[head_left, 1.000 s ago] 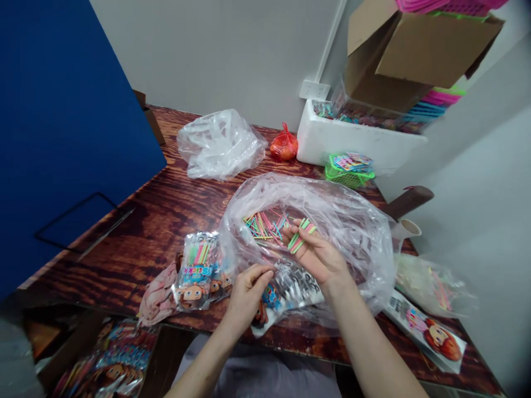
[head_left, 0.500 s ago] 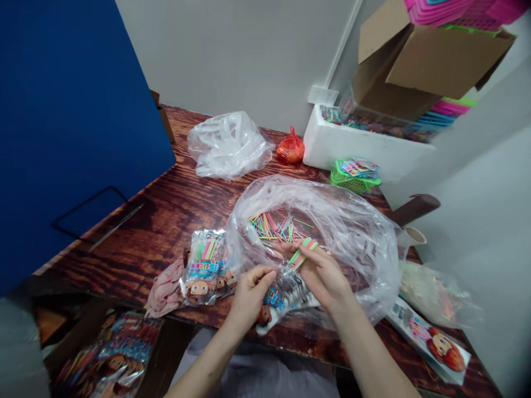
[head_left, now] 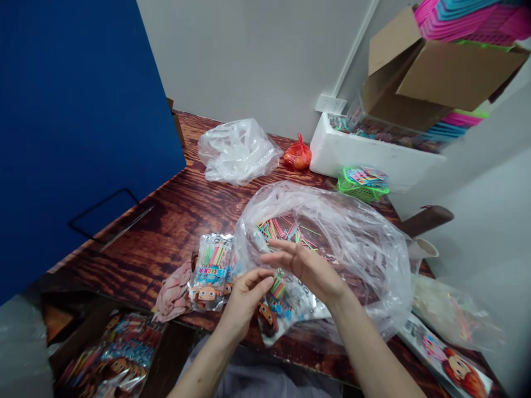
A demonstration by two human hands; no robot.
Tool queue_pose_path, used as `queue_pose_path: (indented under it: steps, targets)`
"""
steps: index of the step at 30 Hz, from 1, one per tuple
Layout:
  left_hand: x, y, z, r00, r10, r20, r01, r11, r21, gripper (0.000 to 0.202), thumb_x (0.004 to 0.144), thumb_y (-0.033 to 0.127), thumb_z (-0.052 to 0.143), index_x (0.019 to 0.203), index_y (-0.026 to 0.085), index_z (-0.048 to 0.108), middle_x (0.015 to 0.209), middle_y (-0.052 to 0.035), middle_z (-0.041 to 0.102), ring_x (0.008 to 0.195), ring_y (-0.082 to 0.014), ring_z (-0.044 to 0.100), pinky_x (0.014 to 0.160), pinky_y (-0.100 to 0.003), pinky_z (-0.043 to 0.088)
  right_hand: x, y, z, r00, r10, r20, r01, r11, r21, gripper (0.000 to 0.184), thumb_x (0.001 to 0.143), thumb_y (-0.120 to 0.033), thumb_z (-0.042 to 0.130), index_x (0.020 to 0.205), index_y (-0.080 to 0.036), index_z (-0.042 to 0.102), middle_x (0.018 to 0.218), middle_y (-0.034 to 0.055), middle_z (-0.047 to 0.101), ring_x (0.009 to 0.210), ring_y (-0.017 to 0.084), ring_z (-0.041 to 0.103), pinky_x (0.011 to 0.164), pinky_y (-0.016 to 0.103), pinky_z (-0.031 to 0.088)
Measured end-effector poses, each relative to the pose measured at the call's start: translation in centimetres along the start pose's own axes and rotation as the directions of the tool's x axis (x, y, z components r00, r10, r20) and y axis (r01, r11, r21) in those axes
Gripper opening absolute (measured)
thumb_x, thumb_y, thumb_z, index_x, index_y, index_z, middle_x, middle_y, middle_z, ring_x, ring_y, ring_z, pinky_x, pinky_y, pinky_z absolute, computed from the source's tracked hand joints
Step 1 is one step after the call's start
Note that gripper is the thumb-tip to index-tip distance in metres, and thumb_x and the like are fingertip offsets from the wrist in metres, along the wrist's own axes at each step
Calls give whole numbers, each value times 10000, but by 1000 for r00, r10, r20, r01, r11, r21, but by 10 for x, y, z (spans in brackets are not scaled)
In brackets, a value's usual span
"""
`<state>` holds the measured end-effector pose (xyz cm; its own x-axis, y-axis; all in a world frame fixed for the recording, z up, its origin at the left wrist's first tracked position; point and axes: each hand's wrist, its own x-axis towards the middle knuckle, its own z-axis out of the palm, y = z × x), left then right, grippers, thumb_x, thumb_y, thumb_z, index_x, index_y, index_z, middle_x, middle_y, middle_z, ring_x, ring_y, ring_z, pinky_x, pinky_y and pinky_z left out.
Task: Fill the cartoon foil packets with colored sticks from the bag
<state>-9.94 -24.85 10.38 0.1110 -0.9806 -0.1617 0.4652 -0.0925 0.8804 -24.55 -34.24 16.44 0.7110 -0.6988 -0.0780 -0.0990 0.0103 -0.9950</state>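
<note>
"Pinching what, exactly, is the left hand (head_left: 251, 296)?"

"The upper edge of a printed pouch (head_left: 276, 312), thumb against forefinger with no gap that I can see. Coloured sticks (head_left: 279, 287) show at its top."

"And the right hand (head_left: 313, 271)?"

"Open, fingers stretched out and a little apart, just above the pouch. I see nothing in its grip, but whether it touches the pouch I can't tell."

"Any writing you can read?"

"'Stick' in blue and pink on the filled pouch (head_left: 212, 271) to the left, above a cartoon face; the letters after it are unclear. The held pouch has blue lettering too, too blurred to read. The long packet (head_left: 454, 359) at right shows a red-haired cartoon figure."

"How do the edges lie?"

"The held pouch is at the near side of the table, its lower corner close to the front edge. Right behind it sits the big clear bag (head_left: 381, 265), its mouth spread around loose sticks (head_left: 276, 228). The widest stretch of bare tabletop (head_left: 178, 215) runs left, between the filled pouch and the blue panel (head_left: 83, 121)."
</note>
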Motion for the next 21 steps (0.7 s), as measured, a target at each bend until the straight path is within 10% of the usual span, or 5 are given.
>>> queue_pose_path:
  steps: [3,9,15,18,21]
  targets:
    - [-4,15,-15,1000,9,-24,-7,998,60,212,753,364,754,853,182,714,798,3,674,733,-115,584,715,-202,450,53,21,-22,936,109,-336,-298,753,-587,493,1001,-446,248,1249,-182,583,1164,109,683,1019,201,647,891,354,485]
    - [-4,49,-61,946,248,-210,-163,921,354,230,781,400,696,837,178,677,789,6,650,755,-136,583,713,-208,458,136,53,-38,834,115,-540,-535,408,-739,456,801,-263,616,1169,4,626,1276,306,557,1241,390,486,992,466,396]
    - [21,38,-104,741,593,-314,-8,476,879,269,878,401,489,902,188,652,897,-50,670,877,-234,614,816,-330,458,163,63,-23,814,211,-541,-580,329,-745,285,770,-173,606,1014,-86,725,1137,245,677,1100,371,629,890,452,482]
    - [30,30,-115,732,624,-272,63,335,940,317,891,383,445,1028,186,652,1025,-93,673,963,-266,619,879,-378,458,162,66,-15,803,204,-560,-594,347,-725,318,805,-150,565,1086,-72,690,1182,254,655,1128,353,620,900,429,481]
    - [28,33,-118,749,587,-307,68,393,917,395,882,408,463,1172,182,608,1089,-103,663,981,-266,626,888,-386,475,156,67,-16,789,197,-582,-605,412,-681,383,814,-129,549,1182,-50,617,1228,276,618,1160,334,602,903,388,473]
